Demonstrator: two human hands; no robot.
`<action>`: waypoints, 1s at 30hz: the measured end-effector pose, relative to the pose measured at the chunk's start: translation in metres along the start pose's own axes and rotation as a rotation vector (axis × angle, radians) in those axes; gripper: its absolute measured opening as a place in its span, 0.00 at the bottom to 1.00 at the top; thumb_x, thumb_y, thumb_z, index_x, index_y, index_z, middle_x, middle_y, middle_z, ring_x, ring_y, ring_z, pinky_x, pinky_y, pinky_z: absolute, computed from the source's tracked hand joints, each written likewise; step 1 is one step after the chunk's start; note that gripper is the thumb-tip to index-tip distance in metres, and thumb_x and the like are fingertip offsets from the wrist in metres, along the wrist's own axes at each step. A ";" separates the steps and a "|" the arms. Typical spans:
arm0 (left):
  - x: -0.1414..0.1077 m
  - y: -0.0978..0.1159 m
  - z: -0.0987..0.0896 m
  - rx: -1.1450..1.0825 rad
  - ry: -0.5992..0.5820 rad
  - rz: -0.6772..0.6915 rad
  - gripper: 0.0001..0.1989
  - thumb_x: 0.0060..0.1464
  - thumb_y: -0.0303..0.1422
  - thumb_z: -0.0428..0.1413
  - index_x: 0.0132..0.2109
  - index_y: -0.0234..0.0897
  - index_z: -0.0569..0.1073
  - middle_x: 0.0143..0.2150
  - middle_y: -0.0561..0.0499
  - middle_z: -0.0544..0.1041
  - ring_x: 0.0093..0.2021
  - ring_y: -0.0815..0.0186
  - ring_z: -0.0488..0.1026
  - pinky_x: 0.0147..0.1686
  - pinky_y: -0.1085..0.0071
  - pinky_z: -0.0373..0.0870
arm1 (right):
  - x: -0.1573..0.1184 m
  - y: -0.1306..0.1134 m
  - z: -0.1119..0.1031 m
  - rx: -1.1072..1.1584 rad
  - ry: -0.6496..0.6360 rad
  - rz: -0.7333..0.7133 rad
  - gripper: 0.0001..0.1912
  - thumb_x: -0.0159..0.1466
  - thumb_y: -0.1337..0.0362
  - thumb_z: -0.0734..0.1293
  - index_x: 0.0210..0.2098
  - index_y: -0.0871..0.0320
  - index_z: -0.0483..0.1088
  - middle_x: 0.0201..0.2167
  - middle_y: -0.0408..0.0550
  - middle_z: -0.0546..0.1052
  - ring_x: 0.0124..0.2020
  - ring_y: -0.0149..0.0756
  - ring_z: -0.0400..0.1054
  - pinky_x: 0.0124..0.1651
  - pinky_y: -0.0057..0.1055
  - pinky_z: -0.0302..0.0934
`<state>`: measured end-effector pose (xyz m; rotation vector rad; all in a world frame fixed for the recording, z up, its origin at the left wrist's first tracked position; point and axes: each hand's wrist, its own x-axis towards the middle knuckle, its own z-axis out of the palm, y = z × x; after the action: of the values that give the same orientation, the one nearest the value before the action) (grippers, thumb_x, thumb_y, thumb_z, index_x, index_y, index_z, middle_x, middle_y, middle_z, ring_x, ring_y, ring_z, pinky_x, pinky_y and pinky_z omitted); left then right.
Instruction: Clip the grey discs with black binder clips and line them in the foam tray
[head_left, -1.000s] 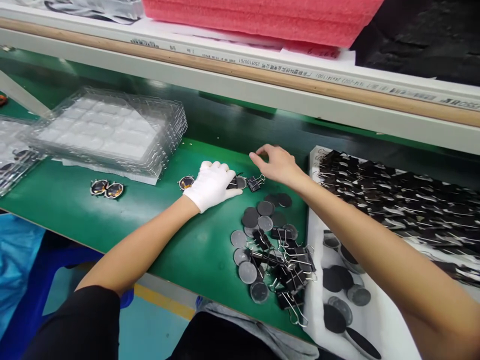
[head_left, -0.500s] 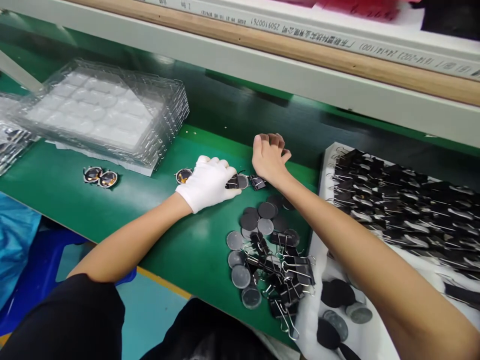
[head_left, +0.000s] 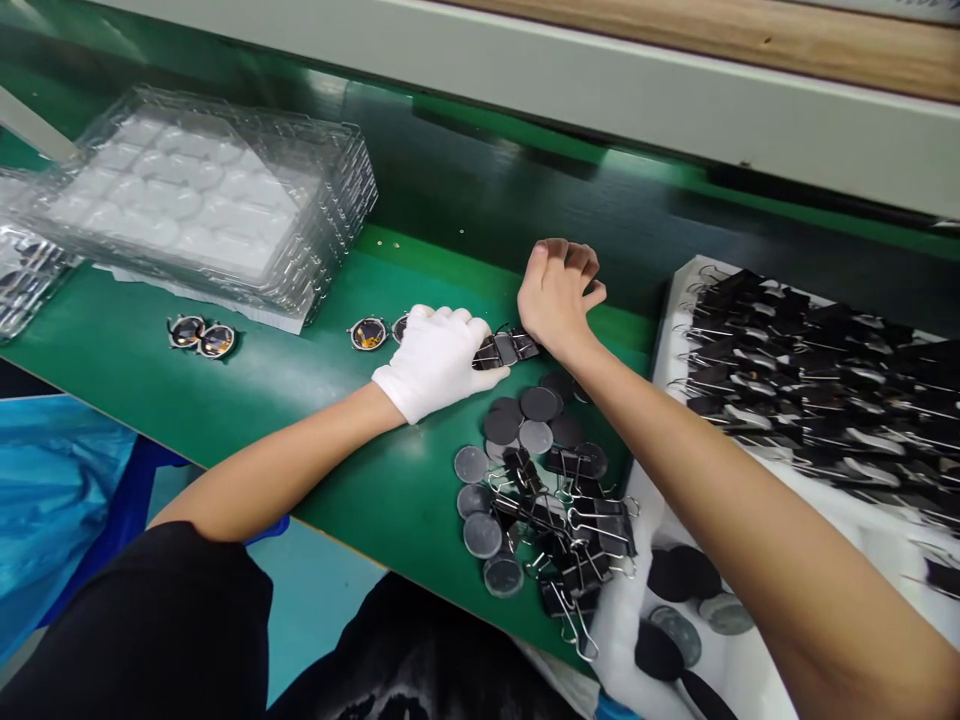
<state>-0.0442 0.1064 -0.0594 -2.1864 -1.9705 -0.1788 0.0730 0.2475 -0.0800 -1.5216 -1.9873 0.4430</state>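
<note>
My left hand (head_left: 442, 358), in a white glove, is closed on a black binder clip (head_left: 487, 354) with a disc in it. Bare and with its fingers curled, my right hand (head_left: 559, 295) is beside a second black clip (head_left: 524, 343) at the right end of the same piece; its fingertips point away and what they hold, if anything, is hidden. Left of the glove lies a round metal-rimmed part (head_left: 368, 333) with a dark and amber face. Another pair of such round parts (head_left: 201, 337) rests farther left.
Loose discs (head_left: 482, 535) and several binder clips (head_left: 585, 570) are heaped before my hands. A stack of clear trays (head_left: 187, 200) stands back left. At right is a white foam box (head_left: 652, 480) with rows of clips. A shelf edge (head_left: 525, 70) crosses above.
My gloved left hand has moved right, bringing the clip with the disc up against the second clip. More of the round parts shows to its left. The camera view has shifted.
</note>
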 end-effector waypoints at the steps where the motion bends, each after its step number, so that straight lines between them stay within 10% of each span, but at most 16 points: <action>1: 0.000 0.001 0.000 0.003 0.000 -0.005 0.26 0.60 0.55 0.56 0.42 0.33 0.77 0.41 0.39 0.78 0.43 0.48 0.75 0.44 0.55 0.57 | 0.000 0.000 0.000 0.005 0.006 0.001 0.24 0.75 0.53 0.43 0.58 0.50 0.62 0.67 0.61 0.60 0.74 0.54 0.43 0.66 0.72 0.39; 14: -0.003 -0.008 -0.008 -0.195 0.115 -0.019 0.26 0.65 0.51 0.53 0.59 0.37 0.72 0.49 0.41 0.81 0.50 0.50 0.77 0.49 0.56 0.63 | 0.007 -0.012 -0.035 0.341 0.058 0.258 0.30 0.74 0.50 0.41 0.57 0.52 0.66 0.64 0.60 0.67 0.70 0.55 0.55 0.67 0.62 0.50; 17: -0.004 -0.012 -0.020 -0.567 0.095 -0.158 0.20 0.67 0.50 0.49 0.51 0.40 0.74 0.41 0.47 0.83 0.44 0.57 0.80 0.43 0.63 0.68 | -0.004 -0.005 -0.077 0.402 0.007 -0.013 0.28 0.74 0.47 0.46 0.56 0.51 0.69 0.61 0.55 0.72 0.66 0.51 0.62 0.67 0.54 0.55; 22: -0.005 -0.012 -0.031 -1.001 -0.041 -0.319 0.30 0.69 0.56 0.39 0.31 0.39 0.69 0.17 0.53 0.72 0.27 0.62 0.78 0.34 0.69 0.69 | -0.048 0.005 -0.120 0.377 -0.561 -0.405 0.23 0.65 0.47 0.68 0.50 0.57 0.76 0.44 0.51 0.82 0.46 0.44 0.75 0.53 0.41 0.67; 30: -0.015 -0.003 -0.032 -1.158 -0.075 -0.264 0.40 0.67 0.61 0.32 0.45 0.34 0.76 0.19 0.50 0.74 0.22 0.62 0.73 0.27 0.68 0.68 | -0.105 0.006 -0.141 0.247 -0.440 -0.412 0.05 0.64 0.66 0.72 0.41 0.58 0.77 0.37 0.47 0.81 0.37 0.37 0.73 0.41 0.33 0.60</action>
<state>-0.0475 0.0849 -0.0318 -2.4094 -2.5329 -1.6479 0.1843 0.1369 -0.0015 -0.8808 -2.3963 0.8632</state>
